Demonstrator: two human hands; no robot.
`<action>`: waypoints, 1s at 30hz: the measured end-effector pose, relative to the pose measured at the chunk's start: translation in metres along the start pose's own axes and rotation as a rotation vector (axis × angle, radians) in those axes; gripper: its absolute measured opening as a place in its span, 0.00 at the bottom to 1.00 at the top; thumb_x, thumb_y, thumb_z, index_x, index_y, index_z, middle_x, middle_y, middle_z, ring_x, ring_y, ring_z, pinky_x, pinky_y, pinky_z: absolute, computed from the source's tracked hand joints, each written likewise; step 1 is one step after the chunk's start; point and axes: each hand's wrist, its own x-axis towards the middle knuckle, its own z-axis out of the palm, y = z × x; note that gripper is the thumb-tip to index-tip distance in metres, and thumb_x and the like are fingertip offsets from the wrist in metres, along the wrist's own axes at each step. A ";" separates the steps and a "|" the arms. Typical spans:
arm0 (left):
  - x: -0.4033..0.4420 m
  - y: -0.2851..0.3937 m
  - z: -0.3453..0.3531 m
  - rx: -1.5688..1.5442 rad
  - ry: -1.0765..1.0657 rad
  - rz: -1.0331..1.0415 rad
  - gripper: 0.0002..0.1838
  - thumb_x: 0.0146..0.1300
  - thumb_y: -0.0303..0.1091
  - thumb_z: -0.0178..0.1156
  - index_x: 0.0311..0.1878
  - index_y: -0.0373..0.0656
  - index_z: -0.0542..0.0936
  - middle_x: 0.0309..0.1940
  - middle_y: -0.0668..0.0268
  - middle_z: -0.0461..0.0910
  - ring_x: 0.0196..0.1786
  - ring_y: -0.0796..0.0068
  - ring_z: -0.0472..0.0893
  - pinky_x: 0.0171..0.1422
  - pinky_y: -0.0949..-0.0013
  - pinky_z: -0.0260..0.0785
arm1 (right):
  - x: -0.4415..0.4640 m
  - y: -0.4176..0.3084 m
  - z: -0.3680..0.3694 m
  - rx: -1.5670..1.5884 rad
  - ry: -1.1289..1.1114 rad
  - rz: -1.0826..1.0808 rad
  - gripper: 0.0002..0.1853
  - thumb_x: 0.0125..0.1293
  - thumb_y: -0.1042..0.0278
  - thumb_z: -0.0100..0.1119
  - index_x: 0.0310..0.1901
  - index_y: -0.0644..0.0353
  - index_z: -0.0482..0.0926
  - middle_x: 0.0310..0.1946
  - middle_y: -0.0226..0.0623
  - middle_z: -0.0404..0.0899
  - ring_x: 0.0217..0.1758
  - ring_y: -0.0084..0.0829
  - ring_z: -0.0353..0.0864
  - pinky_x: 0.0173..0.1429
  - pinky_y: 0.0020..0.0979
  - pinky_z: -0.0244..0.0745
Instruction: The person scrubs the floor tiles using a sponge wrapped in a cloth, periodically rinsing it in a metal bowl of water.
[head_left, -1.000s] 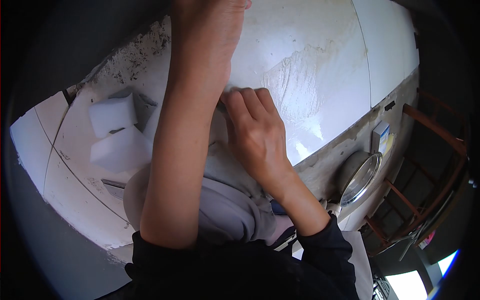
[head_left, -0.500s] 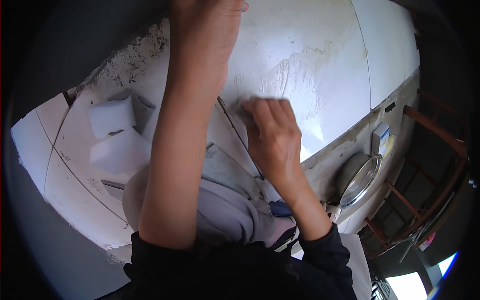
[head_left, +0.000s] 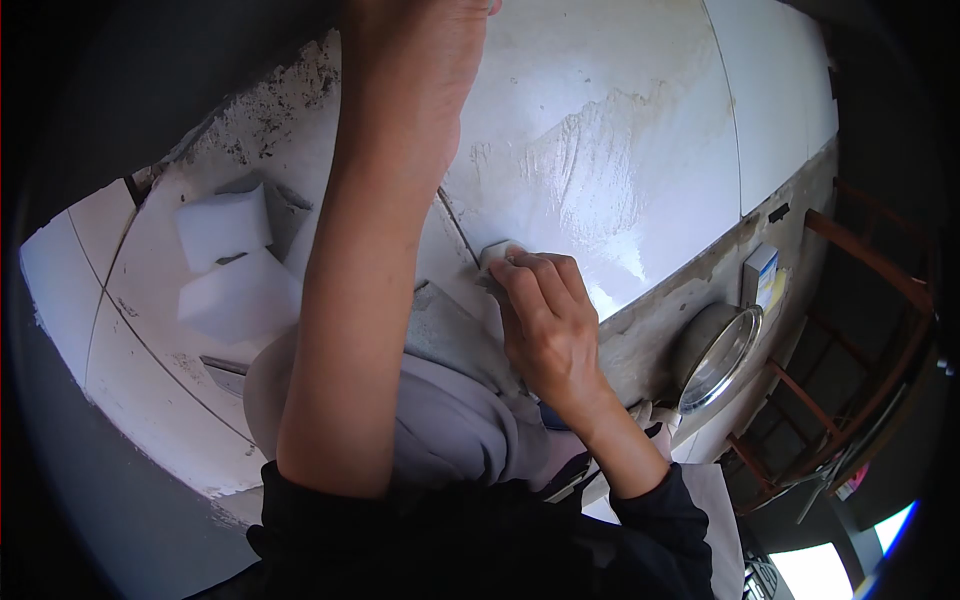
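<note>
My right hand point(head_left: 548, 315) is closed round a small white pad point(head_left: 500, 252), pressed against the pale tiled surface point(head_left: 650, 150) beside a dark joint line. Wet, streaky smears point(head_left: 590, 180) show on the tile just beyond it. My left hand point(head_left: 415, 20) reaches to the top edge of the view, with its fingers mostly cut off by the frame; whether it holds anything is hidden. A grey cloth point(head_left: 455, 335) lies between my forearms, near my knee.
White foam-like blocks point(head_left: 225, 230) and a metal-edged tool point(head_left: 225, 368) lie at the left. At the right are a round metal basin point(head_left: 720, 355), a small box point(head_left: 760, 272) and a reddish-brown chair frame point(head_left: 870, 260).
My right hand has moved right and down along the joint line, away from my left forearm, and the white pad now shows at its fingertips. My left arm has hardly moved.
</note>
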 end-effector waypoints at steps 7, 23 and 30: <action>-0.008 0.009 0.002 -0.032 -0.041 -0.027 0.18 0.61 0.42 0.71 0.51 0.44 0.84 0.28 0.77 0.77 0.30 0.89 0.68 0.34 0.81 0.59 | 0.049 -0.003 0.014 0.040 0.127 0.000 0.17 0.48 0.85 0.60 0.43 0.64 0.78 0.40 0.41 0.79 0.41 0.41 0.76 0.46 0.36 0.76; 0.006 -0.010 -0.001 -0.006 -0.026 -0.025 0.19 0.61 0.42 0.71 0.51 0.44 0.84 0.28 0.78 0.76 0.29 0.89 0.68 0.33 0.81 0.59 | 0.051 0.000 0.005 0.003 0.114 0.094 0.19 0.50 0.87 0.61 0.46 0.64 0.79 0.41 0.42 0.79 0.42 0.42 0.76 0.47 0.37 0.76; 0.005 -0.012 0.005 0.002 -0.025 -0.026 0.18 0.61 0.41 0.71 0.51 0.43 0.84 0.28 0.77 0.77 0.29 0.89 0.69 0.33 0.81 0.59 | -0.011 -0.005 -0.004 0.056 0.074 0.152 0.17 0.50 0.87 0.61 0.44 0.65 0.80 0.40 0.42 0.80 0.41 0.43 0.77 0.46 0.37 0.76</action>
